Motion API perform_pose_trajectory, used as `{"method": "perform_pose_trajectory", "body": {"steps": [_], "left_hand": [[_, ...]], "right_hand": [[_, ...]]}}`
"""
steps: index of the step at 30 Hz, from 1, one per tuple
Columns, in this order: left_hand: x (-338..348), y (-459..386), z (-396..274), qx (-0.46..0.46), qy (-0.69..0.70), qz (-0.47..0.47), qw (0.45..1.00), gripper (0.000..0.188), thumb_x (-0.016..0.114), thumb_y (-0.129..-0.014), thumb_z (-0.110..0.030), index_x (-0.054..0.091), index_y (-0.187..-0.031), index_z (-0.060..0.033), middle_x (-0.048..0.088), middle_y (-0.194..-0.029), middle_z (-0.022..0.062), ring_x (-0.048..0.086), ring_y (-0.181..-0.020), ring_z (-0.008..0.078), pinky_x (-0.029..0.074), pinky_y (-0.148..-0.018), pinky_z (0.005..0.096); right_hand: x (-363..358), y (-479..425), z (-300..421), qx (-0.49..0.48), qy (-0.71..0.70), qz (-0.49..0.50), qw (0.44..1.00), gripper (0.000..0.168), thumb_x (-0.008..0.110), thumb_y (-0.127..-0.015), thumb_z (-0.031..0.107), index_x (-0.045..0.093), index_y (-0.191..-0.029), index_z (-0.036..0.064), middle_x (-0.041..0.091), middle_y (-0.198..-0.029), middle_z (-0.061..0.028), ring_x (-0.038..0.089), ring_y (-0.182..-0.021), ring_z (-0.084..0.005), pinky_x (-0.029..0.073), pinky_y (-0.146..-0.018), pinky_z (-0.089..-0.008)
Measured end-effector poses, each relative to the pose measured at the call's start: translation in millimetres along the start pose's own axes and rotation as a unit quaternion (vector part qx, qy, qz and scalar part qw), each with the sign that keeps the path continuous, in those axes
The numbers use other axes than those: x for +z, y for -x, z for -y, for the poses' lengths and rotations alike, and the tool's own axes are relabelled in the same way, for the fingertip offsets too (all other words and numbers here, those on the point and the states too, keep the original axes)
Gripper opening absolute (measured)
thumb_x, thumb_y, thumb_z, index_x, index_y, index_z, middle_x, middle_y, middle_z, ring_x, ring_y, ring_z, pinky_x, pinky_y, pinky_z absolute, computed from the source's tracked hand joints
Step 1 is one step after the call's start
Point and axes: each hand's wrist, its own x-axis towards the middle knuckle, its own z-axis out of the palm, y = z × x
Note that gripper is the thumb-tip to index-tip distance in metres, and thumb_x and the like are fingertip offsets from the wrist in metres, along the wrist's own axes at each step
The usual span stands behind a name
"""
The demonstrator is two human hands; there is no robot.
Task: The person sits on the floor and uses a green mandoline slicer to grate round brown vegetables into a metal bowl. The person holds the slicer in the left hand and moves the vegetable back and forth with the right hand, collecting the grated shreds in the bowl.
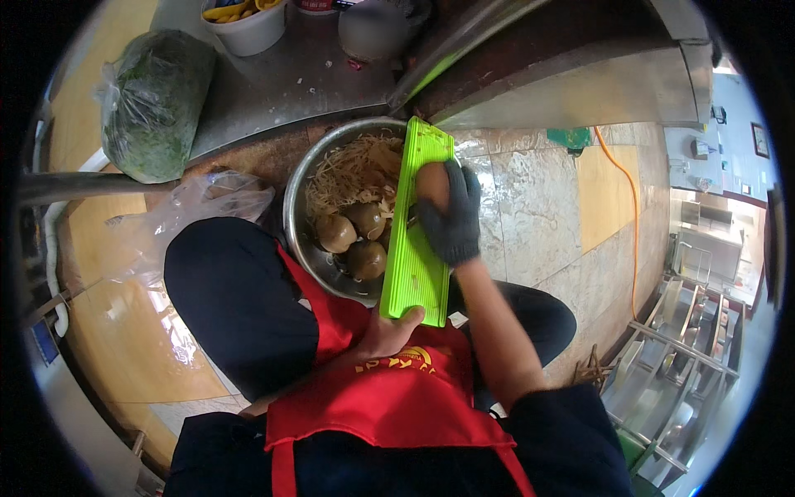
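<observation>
My bare left hand [395, 333] grips the near end of a bright green mandoline slicer [417, 273]. The slicer lies slanted across the right side of a round metal basin [298, 248]. My right hand [456, 214], in a dark grey knit glove, holds a brown root vegetable [433, 184] against the slicer's upper half. Fine pale shreds [354, 171] fill the far part of the basin. Several whole brown round vegetables [365, 259] sit nearer to me in it. The slicer hides the basin's right side.
A clear plastic bag of greens [158, 105] rests at the left edge of a metal surface [279, 87], near a white tub [248, 31]. Beside the basin lies a crumpled clear bag [205, 202]. An orange cord [633, 205] crosses the wet tiled floor [534, 205]. Metal racking [677, 373] stands right.
</observation>
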Motion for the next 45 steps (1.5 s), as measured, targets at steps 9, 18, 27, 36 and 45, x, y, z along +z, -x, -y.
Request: {"method": "perform_pose_trajectory", "body": {"steps": [9,18,27,36,45], "left_hand": [[6.2,-11.1,-10.4,-0.015,0.014,-0.034,0.999,0.038,0.064,-0.089,-0.001,0.053,-0.125,-0.0043,0.058,-0.105,0.0004,0.056,-0.090,0.0110,0.049,-0.078,0.0273],[3.5,0.2,-16.3,-0.146,0.120,-0.040,0.981,0.033,0.065,-0.087,0.001,0.054,-0.118,-0.0032,0.058,-0.104,0.0019,0.056,-0.093,0.0136,0.050,-0.080,0.0306],[5.8,-7.3,0.3,0.031,0.006,-0.010,0.999,0.035,0.065,-0.089,-0.002,0.054,-0.123,-0.0040,0.057,-0.104,-0.0003,0.054,-0.088,0.0107,0.049,-0.076,0.0284],[2.3,-6.4,-11.8,0.008,-0.013,0.033,0.999,0.029,0.064,-0.090,-0.001,0.055,-0.117,-0.0029,0.058,-0.101,0.0001,0.055,-0.088,0.0114,0.049,-0.077,0.0282],[-7.5,-5.0,-2.4,0.021,-0.017,0.079,0.997,0.034,0.066,-0.090,-0.002,0.053,-0.121,-0.0029,0.058,-0.104,-0.0004,0.056,-0.092,0.0132,0.049,-0.079,0.0300]], "right_hand": [[27.2,-64.9,-52.6,0.011,-0.043,-0.034,0.998,0.073,0.077,-0.077,0.021,0.047,-0.141,0.003,0.053,-0.133,-0.0269,0.051,-0.123,-0.0434,0.042,-0.106,-0.0465],[-48.3,57.5,67.6,-0.022,-0.009,0.055,0.998,0.077,0.073,-0.075,0.010,0.039,-0.144,0.001,0.046,-0.136,-0.0282,0.045,-0.125,-0.0501,0.040,-0.106,-0.0542],[45.1,-86.9,-72.7,0.047,0.104,0.017,0.993,0.078,0.077,-0.075,0.019,0.042,-0.144,0.008,0.054,-0.128,-0.0259,0.054,-0.117,-0.0445,0.045,-0.102,-0.0476],[-72.3,29.7,62.9,0.018,-0.055,0.065,0.996,0.078,0.075,-0.076,0.012,0.040,-0.145,0.000,0.050,-0.136,-0.0251,0.048,-0.127,-0.0435,0.040,-0.109,-0.0476],[23.7,-34.6,-18.0,0.078,0.072,-0.004,0.994,0.075,0.074,-0.075,0.015,0.042,-0.142,0.009,0.049,-0.126,-0.0290,0.051,-0.114,-0.0470,0.045,-0.098,-0.0512]]}}
